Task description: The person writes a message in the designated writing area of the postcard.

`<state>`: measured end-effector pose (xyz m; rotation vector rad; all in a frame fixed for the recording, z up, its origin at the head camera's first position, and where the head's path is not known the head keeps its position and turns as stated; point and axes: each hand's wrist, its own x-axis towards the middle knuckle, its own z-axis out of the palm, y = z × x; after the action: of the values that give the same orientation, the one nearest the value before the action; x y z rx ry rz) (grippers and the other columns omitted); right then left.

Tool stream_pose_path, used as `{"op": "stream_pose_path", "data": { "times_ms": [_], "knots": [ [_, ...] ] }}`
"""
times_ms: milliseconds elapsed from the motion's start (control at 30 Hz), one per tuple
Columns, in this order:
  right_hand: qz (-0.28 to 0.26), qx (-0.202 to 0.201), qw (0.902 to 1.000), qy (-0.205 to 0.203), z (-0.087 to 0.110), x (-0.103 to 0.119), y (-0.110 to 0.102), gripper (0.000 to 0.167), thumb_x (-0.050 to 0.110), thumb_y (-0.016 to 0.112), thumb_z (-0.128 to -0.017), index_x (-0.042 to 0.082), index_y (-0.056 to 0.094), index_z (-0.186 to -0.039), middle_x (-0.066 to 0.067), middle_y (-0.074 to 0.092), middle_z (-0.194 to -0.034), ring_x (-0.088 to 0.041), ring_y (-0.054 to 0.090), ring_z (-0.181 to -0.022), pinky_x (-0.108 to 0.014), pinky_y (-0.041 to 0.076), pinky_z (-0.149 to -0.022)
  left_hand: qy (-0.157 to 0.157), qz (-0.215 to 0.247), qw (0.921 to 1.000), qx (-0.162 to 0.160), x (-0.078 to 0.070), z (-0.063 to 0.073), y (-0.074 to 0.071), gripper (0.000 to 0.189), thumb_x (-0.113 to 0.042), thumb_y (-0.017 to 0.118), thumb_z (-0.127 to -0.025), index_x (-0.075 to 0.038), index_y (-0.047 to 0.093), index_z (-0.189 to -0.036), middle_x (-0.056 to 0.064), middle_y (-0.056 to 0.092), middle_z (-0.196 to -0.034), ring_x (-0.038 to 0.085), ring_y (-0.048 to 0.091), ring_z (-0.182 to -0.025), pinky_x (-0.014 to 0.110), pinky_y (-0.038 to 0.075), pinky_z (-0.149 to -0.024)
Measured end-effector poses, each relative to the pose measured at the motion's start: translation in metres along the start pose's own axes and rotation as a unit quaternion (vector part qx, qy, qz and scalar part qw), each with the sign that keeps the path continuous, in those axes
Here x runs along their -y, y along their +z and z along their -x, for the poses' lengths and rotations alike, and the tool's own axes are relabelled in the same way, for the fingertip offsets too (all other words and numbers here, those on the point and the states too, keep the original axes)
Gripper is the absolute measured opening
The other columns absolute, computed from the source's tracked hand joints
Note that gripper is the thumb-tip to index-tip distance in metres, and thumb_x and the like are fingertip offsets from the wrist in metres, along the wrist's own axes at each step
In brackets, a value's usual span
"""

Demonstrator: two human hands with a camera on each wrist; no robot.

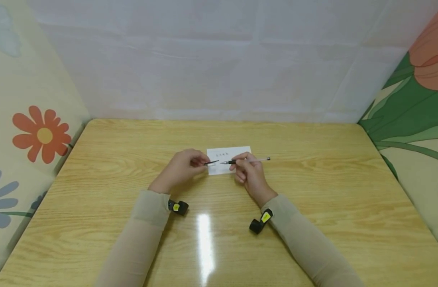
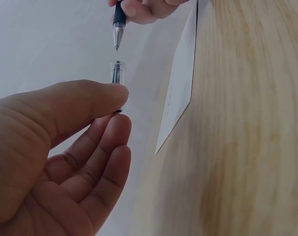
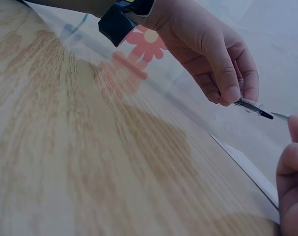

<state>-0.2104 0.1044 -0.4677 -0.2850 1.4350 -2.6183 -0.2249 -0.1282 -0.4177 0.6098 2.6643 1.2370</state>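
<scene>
Between thumb and fingers my left hand (image 1: 185, 166) pinches a clear pen cap (image 2: 117, 73) with a black clip, its mouth facing the right hand. My right hand (image 1: 252, 174) holds a pen (image 1: 259, 160) with a black grip, a silver cone and a clear barrel. In the left wrist view the pen's bare tip (image 2: 117, 48) points at the cap's mouth, a small gap apart. Below both hands lies a white paper (image 1: 224, 169) with a short line of handwriting. The right wrist view shows the cap (image 3: 249, 105) and just part of the right hand.
The wooden table (image 1: 305, 183) stretches around the hands. A white cloth backdrop (image 1: 211, 75) stands at the far edge, with flower-patterned panels (image 1: 44, 135) at both sides. Each wrist wears a black camera (image 1: 178, 207).
</scene>
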Motion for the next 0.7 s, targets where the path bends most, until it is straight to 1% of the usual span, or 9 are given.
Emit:
{"op": "stream_pose_path", "data": {
  "times_ms": [133, 300, 500, 700],
  "knots": [
    [0.021, 0.009, 0.9997, 0.006, 0.0001, 0.0004, -0.0005, 0.017, -0.001, 0.048, -0.100, 0.008, 0.063, -0.098, -0.004, 0.067, -0.077, -0.002, 0.037, -0.046, -0.015, 0.031, -0.041, -0.004, -0.001, 1.0000, 0.002, -0.0017, -0.0004, -0.0001, 0.015, -0.003, 0.072, -0.093, 0.000, 0.074, -0.107, 0.011, 0.070, -0.103, 0.023, 0.066, -0.092, 0.041, 0.058, -0.086],
    [0.029, 0.015, 0.9994, 0.008, 0.0007, 0.0001, 0.0006, 0.018, -0.001, 0.048, -0.100, 0.008, 0.064, -0.099, -0.003, 0.068, -0.078, -0.002, 0.036, -0.046, -0.015, 0.030, -0.041, -0.003, -0.004, 1.0000, 0.003, -0.0030, -0.0001, 0.0006, 0.015, -0.004, 0.072, -0.093, -0.001, 0.074, -0.108, 0.010, 0.070, -0.103, 0.022, 0.066, -0.092, 0.041, 0.058, -0.086],
    [0.041, 0.026, 0.9988, 0.005, 0.0003, -0.0008, 0.0009, 0.018, -0.001, 0.049, -0.100, 0.009, 0.065, -0.099, -0.004, 0.070, -0.079, -0.003, 0.036, -0.045, -0.016, 0.030, -0.042, 0.007, -0.009, 0.9999, 0.002, -0.0075, 0.0010, -0.0004, 0.016, -0.003, 0.072, -0.093, 0.000, 0.074, -0.109, 0.012, 0.070, -0.103, 0.023, 0.066, -0.092, 0.043, 0.058, -0.087],
    [0.055, 0.034, 0.9979, 0.007, 0.0002, -0.0009, 0.0002, 0.015, 0.001, 0.049, -0.101, 0.008, 0.063, -0.100, -0.005, 0.070, -0.080, -0.003, 0.036, -0.046, -0.016, 0.031, -0.042, 0.014, -0.012, 0.9998, 0.000, -0.0081, 0.0013, 0.0009, 0.016, -0.004, 0.072, -0.094, 0.000, 0.073, -0.109, 0.011, 0.069, -0.103, 0.024, 0.066, -0.092, 0.043, 0.058, -0.086]
  ]
}}
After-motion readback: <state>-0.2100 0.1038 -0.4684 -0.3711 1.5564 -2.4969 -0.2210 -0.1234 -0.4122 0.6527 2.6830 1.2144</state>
